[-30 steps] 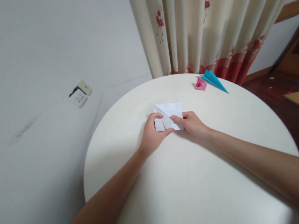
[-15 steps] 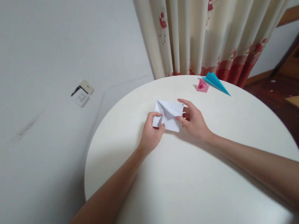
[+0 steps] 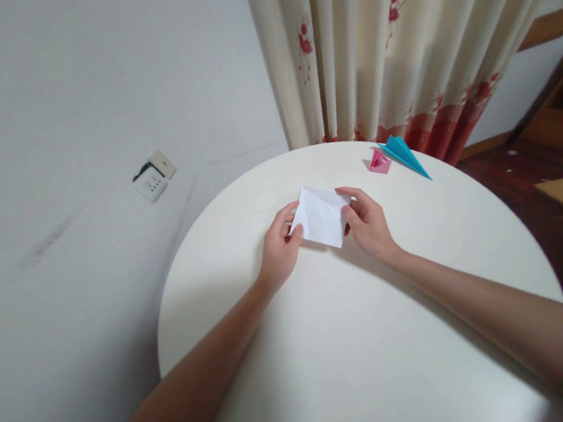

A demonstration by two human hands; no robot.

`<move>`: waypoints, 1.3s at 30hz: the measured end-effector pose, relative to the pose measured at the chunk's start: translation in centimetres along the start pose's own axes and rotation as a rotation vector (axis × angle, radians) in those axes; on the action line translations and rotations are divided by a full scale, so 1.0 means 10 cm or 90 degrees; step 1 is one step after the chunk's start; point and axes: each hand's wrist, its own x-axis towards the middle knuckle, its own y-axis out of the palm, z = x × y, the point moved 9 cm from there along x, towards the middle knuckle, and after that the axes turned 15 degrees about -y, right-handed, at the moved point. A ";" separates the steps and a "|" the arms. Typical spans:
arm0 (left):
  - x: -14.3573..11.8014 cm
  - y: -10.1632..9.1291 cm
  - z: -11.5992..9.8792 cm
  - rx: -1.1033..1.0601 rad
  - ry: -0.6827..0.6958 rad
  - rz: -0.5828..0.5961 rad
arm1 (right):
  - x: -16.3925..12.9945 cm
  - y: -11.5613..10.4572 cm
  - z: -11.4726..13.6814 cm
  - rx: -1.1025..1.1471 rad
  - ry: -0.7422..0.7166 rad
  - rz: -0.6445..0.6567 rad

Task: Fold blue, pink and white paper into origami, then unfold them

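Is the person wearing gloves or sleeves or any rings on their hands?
No. Both the left hand and the right hand are bare, with no gloves, rings or watch showing. The forearms are uncovered too; no sleeve reaches into the picture.

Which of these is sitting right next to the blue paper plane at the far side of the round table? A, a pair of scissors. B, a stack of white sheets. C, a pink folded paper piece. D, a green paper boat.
C: a pink folded paper piece lies just left of the blue paper plane near the far edge of the round table, while the white folded paper is in the hands.
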 end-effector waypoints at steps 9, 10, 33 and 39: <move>-0.02 0.04 0.02 -0.039 -0.025 0.008 | -0.01 -0.01 0.03 -0.032 -0.002 0.001; -0.02 0.04 0.02 -0.042 -0.027 0.007 | -0.01 -0.02 0.04 -0.037 -0.003 -0.001; 0.00 0.04 0.15 0.014 -0.102 0.019 | -0.01 -0.05 -0.02 -0.036 0.013 -0.026; 0.01 0.03 0.16 -0.018 -0.130 0.025 | -0.01 -0.05 -0.04 -0.064 0.009 -0.011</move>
